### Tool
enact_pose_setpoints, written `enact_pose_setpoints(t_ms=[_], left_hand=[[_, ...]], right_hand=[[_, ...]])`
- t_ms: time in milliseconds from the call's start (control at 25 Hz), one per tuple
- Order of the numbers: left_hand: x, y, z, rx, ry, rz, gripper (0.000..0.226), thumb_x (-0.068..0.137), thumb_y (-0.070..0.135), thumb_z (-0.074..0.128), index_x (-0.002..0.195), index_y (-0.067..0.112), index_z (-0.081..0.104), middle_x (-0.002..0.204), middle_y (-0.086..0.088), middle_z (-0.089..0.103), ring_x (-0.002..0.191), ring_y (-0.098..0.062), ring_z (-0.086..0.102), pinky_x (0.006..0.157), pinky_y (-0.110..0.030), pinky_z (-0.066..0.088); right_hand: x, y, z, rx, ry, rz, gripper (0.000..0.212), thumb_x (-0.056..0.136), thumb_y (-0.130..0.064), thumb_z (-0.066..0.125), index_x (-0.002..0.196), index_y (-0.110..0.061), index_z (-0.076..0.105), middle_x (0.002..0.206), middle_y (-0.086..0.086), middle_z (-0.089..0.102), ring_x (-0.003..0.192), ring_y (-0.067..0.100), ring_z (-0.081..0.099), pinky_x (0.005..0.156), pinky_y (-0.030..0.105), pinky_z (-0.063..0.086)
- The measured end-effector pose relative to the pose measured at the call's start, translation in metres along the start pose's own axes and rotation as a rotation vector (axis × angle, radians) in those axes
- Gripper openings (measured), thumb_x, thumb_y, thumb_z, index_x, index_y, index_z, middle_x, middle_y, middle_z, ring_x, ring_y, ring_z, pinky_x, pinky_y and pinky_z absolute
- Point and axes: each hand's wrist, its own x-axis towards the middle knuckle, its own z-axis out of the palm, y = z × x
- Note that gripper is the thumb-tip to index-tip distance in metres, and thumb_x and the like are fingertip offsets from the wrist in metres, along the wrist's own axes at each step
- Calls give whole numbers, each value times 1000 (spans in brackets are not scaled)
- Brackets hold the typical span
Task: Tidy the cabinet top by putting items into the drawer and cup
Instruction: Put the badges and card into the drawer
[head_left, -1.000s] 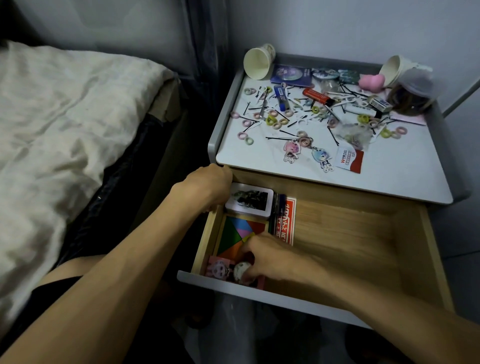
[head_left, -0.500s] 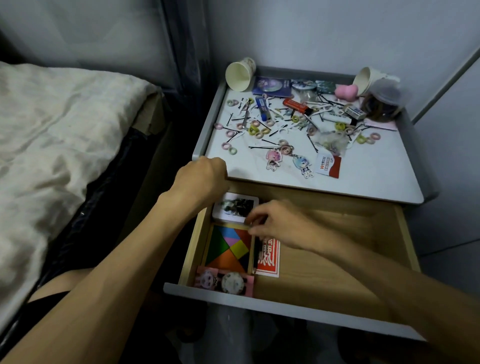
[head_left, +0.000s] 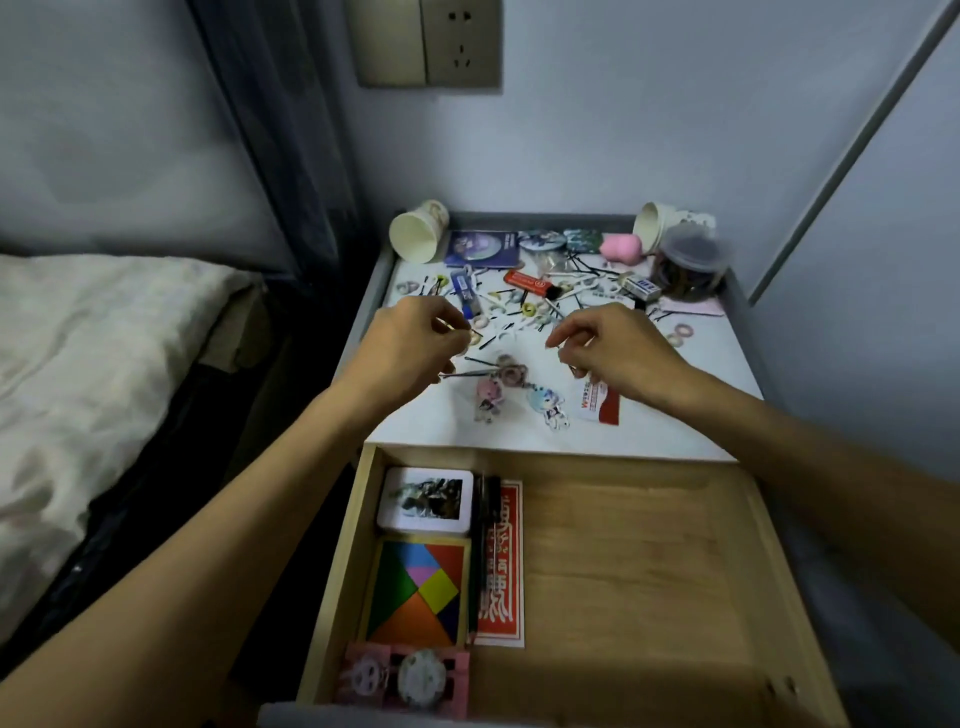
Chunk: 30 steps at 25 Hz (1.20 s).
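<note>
The white cabinet top (head_left: 649, 434) is strewn with hairpins, small hair rings, an orange lighter (head_left: 527, 283), an eraser (head_left: 641, 287), two cartoon keychains (head_left: 489, 397) and a red card (head_left: 602, 409). A paper cup (head_left: 415, 240) lies on its side at the back left, a second cup (head_left: 649, 224) at the back right. Below, the wooden drawer (head_left: 649, 571) stands open. My left hand (head_left: 410, 345) hovers over the top's left side and pinches a thin hairpin. My right hand (head_left: 615, 351) hovers beside it with loosely curled fingers, holding nothing I can see.
The drawer's left side holds a photo card (head_left: 426, 500), a colourful tangram (head_left: 415, 592), a black pen (head_left: 483, 545), a red packet (head_left: 503, 564) and a pink clip card (head_left: 405, 678). A lidded jar (head_left: 685, 266) and a pink sponge (head_left: 621, 247) stand at the back right. A bed (head_left: 104, 364) lies to the left.
Both hands have left the drawer and risen over the cabinet top. The view has tilted up and moved closer.
</note>
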Motion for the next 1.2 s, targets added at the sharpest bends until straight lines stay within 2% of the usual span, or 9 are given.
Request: enact_pose_setpoints(t_ms=[200,360,440,520,640,760,880,1040,1200], left_hand=[[55,-3,20,129,48,-53,16,91,22,61,103,15,69,98,-7,72,85,-22,68,80,-40,57],[92,-6,24,214,73,-66,19,93,25,58,110,18,65,106,-7,69,82,-24,66,73,-33,56],[113,-5,28,276,58,-49,31,93,30,58,121,17,59,115,-11,65,87,-27,65,75,-37,55],[136,-5,34,372,29,-10,44,93,38,57,130,14,52,125,-16,60,104,-33,59,85,-40,51],[171,1,44,332,-14,-82,60,92,53,53,137,13,45,130,-15,57,110,-34,56,83,-36,45],[200,7,56,357,-60,-154,63,94,55,50,135,8,40,128,-15,56,111,-33,54,87,-38,44],[219,9,67,526,-49,-204,59,96,52,48,134,9,37,128,-15,57,114,-34,55,95,-41,45],[229,5,75,751,-14,-237,51,99,33,45,142,9,31,134,-16,53,122,-34,52,86,-39,40],[240,-3,81,940,-11,-181,46,96,28,47,135,7,36,126,-18,57,115,-35,54,85,-41,44]], right_hand=[[56,14,-14,-76,96,-3,12,89,-19,66,95,-27,72,92,-4,71,72,10,66,68,27,54],[102,23,-14,-119,163,-41,19,92,-12,59,103,-20,73,107,0,71,79,11,64,73,29,52],[127,30,-16,-189,203,-62,22,94,-12,56,108,-18,72,116,1,69,98,16,63,88,35,51],[153,38,-20,-304,229,-59,24,95,-14,53,112,-21,69,121,3,65,110,24,59,95,44,47],[189,50,-32,-515,183,-19,32,92,-9,51,121,-16,60,120,12,58,109,33,56,89,47,49],[213,60,-39,-660,153,4,33,91,-15,55,125,-13,56,116,13,57,103,33,56,84,42,51],[223,68,-39,-681,83,36,40,92,-31,59,126,-12,52,118,14,54,102,33,57,80,39,50],[231,74,-36,-660,73,77,49,93,-38,59,130,-9,47,125,17,47,105,36,55,79,38,47],[240,71,-34,-554,117,130,57,86,-41,69,128,-7,52,128,18,44,105,34,55,76,32,41]])
